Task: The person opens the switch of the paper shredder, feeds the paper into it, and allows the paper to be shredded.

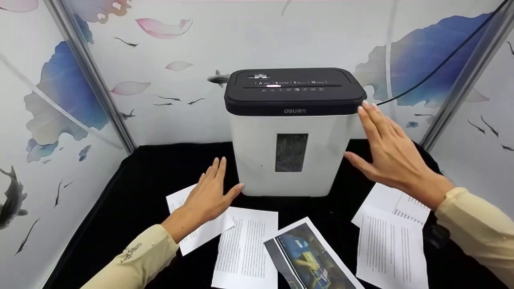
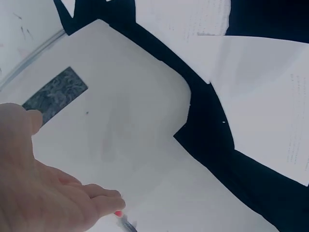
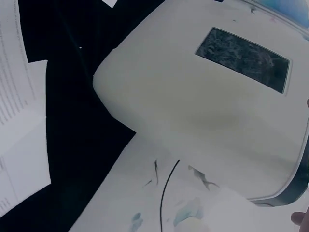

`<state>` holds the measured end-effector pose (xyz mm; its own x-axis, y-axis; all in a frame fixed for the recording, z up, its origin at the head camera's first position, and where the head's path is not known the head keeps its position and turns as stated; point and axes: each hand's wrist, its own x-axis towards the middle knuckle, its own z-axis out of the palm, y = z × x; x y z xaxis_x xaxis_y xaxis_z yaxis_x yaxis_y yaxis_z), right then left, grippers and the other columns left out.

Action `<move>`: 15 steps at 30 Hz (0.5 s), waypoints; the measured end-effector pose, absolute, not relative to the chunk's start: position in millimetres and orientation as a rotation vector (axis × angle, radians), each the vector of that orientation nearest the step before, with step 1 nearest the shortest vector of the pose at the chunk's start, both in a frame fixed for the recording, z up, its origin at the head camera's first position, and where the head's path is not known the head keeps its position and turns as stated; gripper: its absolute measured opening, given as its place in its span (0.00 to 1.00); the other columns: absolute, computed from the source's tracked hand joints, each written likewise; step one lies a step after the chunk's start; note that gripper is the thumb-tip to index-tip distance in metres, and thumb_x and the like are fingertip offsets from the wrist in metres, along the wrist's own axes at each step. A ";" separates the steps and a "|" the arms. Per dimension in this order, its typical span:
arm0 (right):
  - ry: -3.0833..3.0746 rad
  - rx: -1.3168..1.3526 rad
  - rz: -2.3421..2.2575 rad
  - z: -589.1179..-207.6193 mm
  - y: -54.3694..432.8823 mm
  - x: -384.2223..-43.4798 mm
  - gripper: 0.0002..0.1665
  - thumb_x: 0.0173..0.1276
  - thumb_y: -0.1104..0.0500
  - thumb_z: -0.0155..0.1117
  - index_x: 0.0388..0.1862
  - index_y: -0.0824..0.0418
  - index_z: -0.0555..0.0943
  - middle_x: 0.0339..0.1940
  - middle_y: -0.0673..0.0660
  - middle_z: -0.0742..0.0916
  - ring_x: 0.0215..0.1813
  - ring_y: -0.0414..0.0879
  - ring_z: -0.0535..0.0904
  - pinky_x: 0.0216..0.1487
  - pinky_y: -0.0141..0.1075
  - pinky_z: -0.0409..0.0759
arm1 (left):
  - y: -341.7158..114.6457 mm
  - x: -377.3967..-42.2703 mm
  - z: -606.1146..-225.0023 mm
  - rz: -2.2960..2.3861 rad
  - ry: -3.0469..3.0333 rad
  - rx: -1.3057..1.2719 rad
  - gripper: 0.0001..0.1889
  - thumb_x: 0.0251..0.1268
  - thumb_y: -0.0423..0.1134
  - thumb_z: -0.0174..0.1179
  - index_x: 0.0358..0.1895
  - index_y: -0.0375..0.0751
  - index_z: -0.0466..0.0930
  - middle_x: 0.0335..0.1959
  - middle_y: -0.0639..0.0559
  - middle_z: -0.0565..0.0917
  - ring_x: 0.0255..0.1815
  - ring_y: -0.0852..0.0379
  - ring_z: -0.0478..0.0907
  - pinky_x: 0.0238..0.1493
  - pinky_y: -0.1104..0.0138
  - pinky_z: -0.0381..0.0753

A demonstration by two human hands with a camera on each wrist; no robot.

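A paper shredder (image 1: 257,160) with a white bin, a small dark window (image 1: 292,152) and a black lid (image 1: 297,100) stands upright on black cloth. To its lower left, my left hand (image 1: 209,194) has its fingers extended and holds nothing; the thumb is near the bin's bottom corner. My right hand (image 1: 395,150), fingers straight, is beside the right side of the lid and bin; whether it touches them I cannot tell. In the left wrist view the left hand (image 2: 53,188) appears in front of the white bin (image 2: 120,106). Only fingertips (image 3: 301,217) of the right hand show in the right wrist view.
Printed sheets lie in front: a left sheet (image 1: 200,237), a text page (image 1: 247,249), a colour picture print (image 1: 313,261), and overlapping pages (image 1: 391,249) at right. Patterned panels (image 1: 297,36) enclose the back and sides. A black cable (image 1: 433,72) runs up to the right.
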<state>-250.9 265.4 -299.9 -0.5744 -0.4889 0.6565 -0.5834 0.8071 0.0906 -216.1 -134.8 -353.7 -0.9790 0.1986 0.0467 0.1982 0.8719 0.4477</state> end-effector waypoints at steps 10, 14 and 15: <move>-2.203 0.930 0.064 -268.8 243.2 -267.8 0.50 0.71 0.38 0.52 0.81 0.65 0.53 0.81 0.65 0.62 0.81 0.62 0.57 0.81 0.52 0.54 | -119.7 -237.9 -339.4 1.060 2.972 0.375 0.49 0.75 0.62 0.49 0.80 0.35 0.32 0.83 0.41 0.38 0.84 0.44 0.39 0.83 0.50 0.46; -2.202 0.997 0.048 -261.5 227.2 -276.9 0.51 0.70 0.40 0.55 0.80 0.67 0.52 0.80 0.67 0.63 0.80 0.63 0.58 0.77 0.57 0.60 | -118.3 -246.2 -336.7 1.181 2.965 0.416 0.50 0.75 0.61 0.50 0.80 0.32 0.33 0.83 0.38 0.39 0.84 0.43 0.38 0.84 0.50 0.43; -2.205 1.014 0.048 -260.5 223.7 -278.7 0.51 0.70 0.40 0.56 0.80 0.67 0.52 0.80 0.67 0.63 0.80 0.63 0.58 0.77 0.57 0.61 | -117.7 -248.0 -336.1 1.202 2.968 0.415 0.50 0.74 0.61 0.51 0.80 0.32 0.33 0.83 0.38 0.40 0.84 0.43 0.39 0.84 0.50 0.44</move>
<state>-278.7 223.7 -260.5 -0.4494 -0.6532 0.6094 -0.6789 0.6931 0.2422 -248.0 -117.7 -336.1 -0.9632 0.2036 0.1756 0.2684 0.6902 0.6720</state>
